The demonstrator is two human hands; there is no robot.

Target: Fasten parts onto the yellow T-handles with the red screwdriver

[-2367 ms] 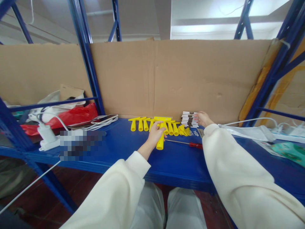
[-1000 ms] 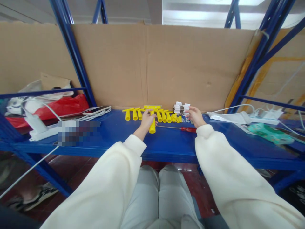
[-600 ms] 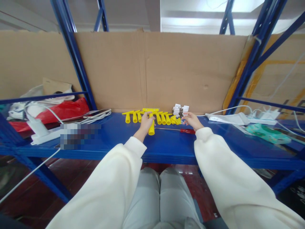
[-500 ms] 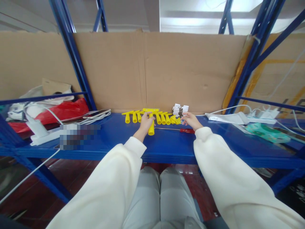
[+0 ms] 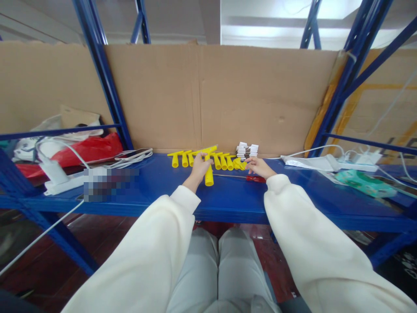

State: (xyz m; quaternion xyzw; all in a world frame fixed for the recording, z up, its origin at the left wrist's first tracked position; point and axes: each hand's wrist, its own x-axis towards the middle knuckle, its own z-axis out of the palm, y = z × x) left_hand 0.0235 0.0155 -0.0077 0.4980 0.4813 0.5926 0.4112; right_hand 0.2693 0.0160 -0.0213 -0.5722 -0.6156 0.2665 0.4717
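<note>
My left hand (image 5: 199, 168) is closed around a yellow T-shaped plastic handle (image 5: 209, 176), its round hollow end towards me and its crossbar tilted up on the right. Several like it (image 5: 223, 162) lie in a row behind and on both sides. My right hand (image 5: 259, 168) is at the right end of that row, fingers apart, fingertips at a small pile of yellow plastic pieces (image 5: 239, 164). Whether they touch a piece is too small to tell. Below that hand lies a screwdriver with a red handle (image 5: 255, 178), its shaft pointing left.
White parts with dark edges (image 5: 246, 151) are stacked behind the pile, near the cardboard wall (image 5: 241, 95). A power strip (image 5: 65, 184), cables and a red bag (image 5: 94, 150) occupy the left. A green packet (image 5: 365, 183) and another power strip (image 5: 358, 164) lie right on the blue shelf (image 5: 156, 187).
The handle in my left hand has tilted, its crossbar rising on the right. My right hand has moved slightly left and down, its fingers closer together by the yellow pieces.
</note>
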